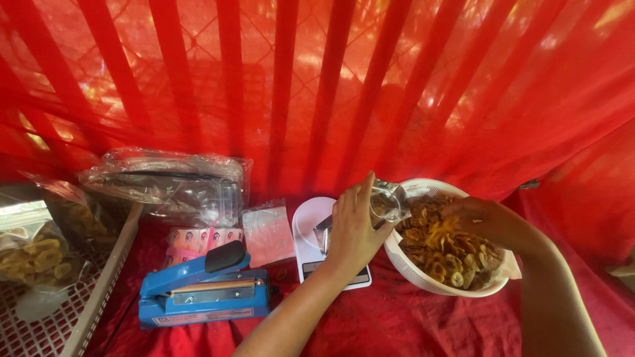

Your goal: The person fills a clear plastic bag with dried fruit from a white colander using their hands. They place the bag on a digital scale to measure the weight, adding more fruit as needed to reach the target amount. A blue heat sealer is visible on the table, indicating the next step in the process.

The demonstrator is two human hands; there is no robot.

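A person's left hand grips a clear plastic pouch at centre frame, fingers closed around its lower part and the open mouth tipped toward a white colander of fried banana chips. The right hand, at centre right, reaches into the colander with fingers curled down over the chips; whether it has closed on any cannot be told from this angle. The colander sits on a red cloth that covers the work surface, with the pouch held just above its left rim.

Behind the left hand, a white kitchen scale rests on the cloth, partly hidden by the wrist. To its left, a small stack of empty pink-tinted bags leans beside a strip of printed labels. In the lower left of the frame stands a blue heat sealer with a black handle, its arm lowered. Above it, at left centre, lies a bundle of clear plastic bags. At the far left edge, a white perforated crate holds sealed packs of chips. A red striped curtain, lit from behind, fills the upper half of the frame.
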